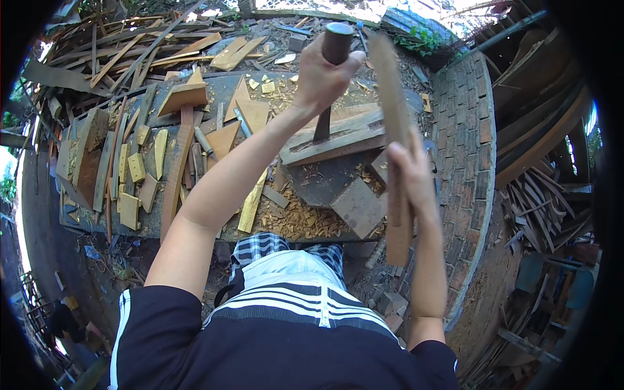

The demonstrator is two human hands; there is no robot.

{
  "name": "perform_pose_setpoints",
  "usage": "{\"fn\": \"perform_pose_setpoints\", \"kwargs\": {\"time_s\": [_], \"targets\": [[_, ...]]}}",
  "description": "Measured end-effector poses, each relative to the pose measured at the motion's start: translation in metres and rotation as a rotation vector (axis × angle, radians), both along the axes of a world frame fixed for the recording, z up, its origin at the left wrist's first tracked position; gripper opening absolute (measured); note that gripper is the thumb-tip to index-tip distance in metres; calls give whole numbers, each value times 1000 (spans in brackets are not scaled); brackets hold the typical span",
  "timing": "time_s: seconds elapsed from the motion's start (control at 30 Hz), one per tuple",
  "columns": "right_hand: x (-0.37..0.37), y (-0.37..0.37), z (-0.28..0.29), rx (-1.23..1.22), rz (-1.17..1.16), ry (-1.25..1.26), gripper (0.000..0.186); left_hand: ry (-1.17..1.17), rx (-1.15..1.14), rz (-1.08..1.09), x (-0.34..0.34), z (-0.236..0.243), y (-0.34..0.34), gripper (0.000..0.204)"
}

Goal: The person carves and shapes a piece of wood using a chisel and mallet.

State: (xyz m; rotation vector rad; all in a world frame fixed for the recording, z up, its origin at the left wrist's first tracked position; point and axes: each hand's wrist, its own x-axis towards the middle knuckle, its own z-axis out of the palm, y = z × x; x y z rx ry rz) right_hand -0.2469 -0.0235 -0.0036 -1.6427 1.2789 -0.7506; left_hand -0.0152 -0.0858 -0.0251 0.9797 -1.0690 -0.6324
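My left hand [323,79] is wrapped round the handle of a chisel [337,43], held upright. Its dark blade goes down to a slot in a pale wooden block [312,151], which lies on a dark support piece [318,182]. On the right, my right hand [413,175] grips a long flat wooden bat [390,84], slightly smeared by motion. The bat stands nearly upright in the picture, to the right of the chisel and apart from it. Its upper part hides the right end of the block.
Wood chips [305,218] cover the low bench near my knees. Several boards and offcuts [136,167] lie at the left, with a curved plank [179,169] among them. A square wooden block [357,207] sits near the bench's front edge. A brick ledge [463,130] borders the right side.
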Motion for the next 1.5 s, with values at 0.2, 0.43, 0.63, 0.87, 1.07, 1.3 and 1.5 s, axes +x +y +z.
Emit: {"fn": "perform_pose_setpoints", "kwargs": {"time_s": [0.2,0.43,0.63,0.87,1.07,1.3,1.5], "targets": [[31,2,147,-550,83,-108,66,-205,-114,64,-13,18,20,22],[31,12,171,-475,363,463,83,-164,-188,37,-23,15,31,20],[38,32,158,-532,268,365,77,-160,-179,54,-22,21,29,24],[14,19,113,-451,326,242,77,-125,-148,83,-16,17,40,22],[-9,20,5,-132,101,377,75,28,-158,214,-4,6,42,15],[-13,30,-71,-88,28,558,84,22,-120,50,3,5,30,18],[-11,35,-85,-134,-10,514,84,-9,-130,-48,0,33,39,18]]}}
